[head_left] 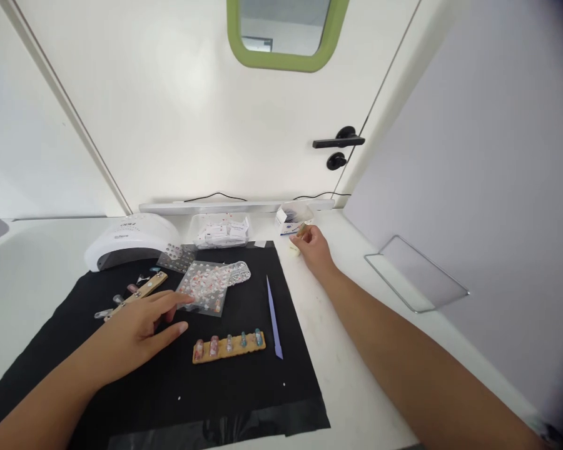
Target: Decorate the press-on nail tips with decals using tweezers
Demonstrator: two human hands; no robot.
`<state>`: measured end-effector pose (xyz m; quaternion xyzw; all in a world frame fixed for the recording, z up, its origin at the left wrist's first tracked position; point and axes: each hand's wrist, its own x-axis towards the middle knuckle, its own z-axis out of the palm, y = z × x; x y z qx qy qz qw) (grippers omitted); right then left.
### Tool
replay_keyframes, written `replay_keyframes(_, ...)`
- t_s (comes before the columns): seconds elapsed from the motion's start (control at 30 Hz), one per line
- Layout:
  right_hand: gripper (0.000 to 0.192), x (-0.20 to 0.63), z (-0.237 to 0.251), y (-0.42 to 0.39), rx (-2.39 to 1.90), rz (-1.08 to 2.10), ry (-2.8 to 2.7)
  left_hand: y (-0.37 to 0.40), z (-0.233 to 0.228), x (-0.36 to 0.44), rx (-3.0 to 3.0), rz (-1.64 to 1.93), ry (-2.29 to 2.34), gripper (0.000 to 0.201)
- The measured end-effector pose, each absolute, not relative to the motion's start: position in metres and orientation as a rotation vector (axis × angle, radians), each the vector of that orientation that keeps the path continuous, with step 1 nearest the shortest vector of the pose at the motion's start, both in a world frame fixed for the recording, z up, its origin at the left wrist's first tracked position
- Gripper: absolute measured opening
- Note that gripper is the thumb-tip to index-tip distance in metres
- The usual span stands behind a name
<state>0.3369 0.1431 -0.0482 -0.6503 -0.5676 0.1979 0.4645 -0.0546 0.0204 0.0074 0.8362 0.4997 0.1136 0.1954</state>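
At a white counter (338,325), a person's left hand (154,322) reaches across a black mat (234,394), its grip loose and unclosed, the index finger touching the near left part of a sticker sheet (206,284), while the right hand (313,250) has its grip pinched on a small tan item (303,230), too small to identify, just in front of an open white box (294,217). A pale round piece (293,248) sits on the counter below those fingers. Nearest the person, five false nails (214,345) stand in a row on a tan strip (220,353), pink at the left end and teal at the right; all appear colored and decorated, suggesting that much of the work on this set is done. Whether any finishing remains on them is impossible to tell at this size. Beyond the left hand, a second strip (145,290) lies at a slant with more nails along it, some looking plainer, perhaps less far along. The sticker sheet is out on the mat, many of its designs apparently unused. A purple stick (273,319) lies apart from both hands, and a white lamp (131,240) stands at the mat's far left.
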Motion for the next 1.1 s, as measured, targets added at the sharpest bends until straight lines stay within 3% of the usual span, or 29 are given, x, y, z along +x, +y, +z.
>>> replay_keyframes(0.23, 0.035, 0.34, -0.037, 0.135, -1.749, 0.493, -1.586, 0.022, 0.004, -0.056, 2.336, 0.344, 1.392, 0.046)
replay_keyframes(0.43, 0.035, 0.33, -0.022, 0.126, -1.839, 0.497, -1.659, 0.024, 0.005, -0.053, 2.241, 0.554, 1.316, 0.03)
replay_keyframes(0.7, 0.034, 0.274, 0.014, 0.075, -1.543, 0.607, -1.836, 0.018, 0.0, -0.04, 2.116, 0.902, 1.155, 0.02)
replay_keyframes(0.93, 0.018, 0.188, 0.039, 0.024, -1.163, 0.822, -1.911, 0.005, -0.002, -0.024, 1.914, 1.015, 0.868, 0.054)
replay_keyframes(1.1, 0.02, 0.155, 0.039, 0.026, -1.097, 0.924, -1.846, 0.012, -0.004, -0.026, 1.768, 1.075, 0.784, 0.042)
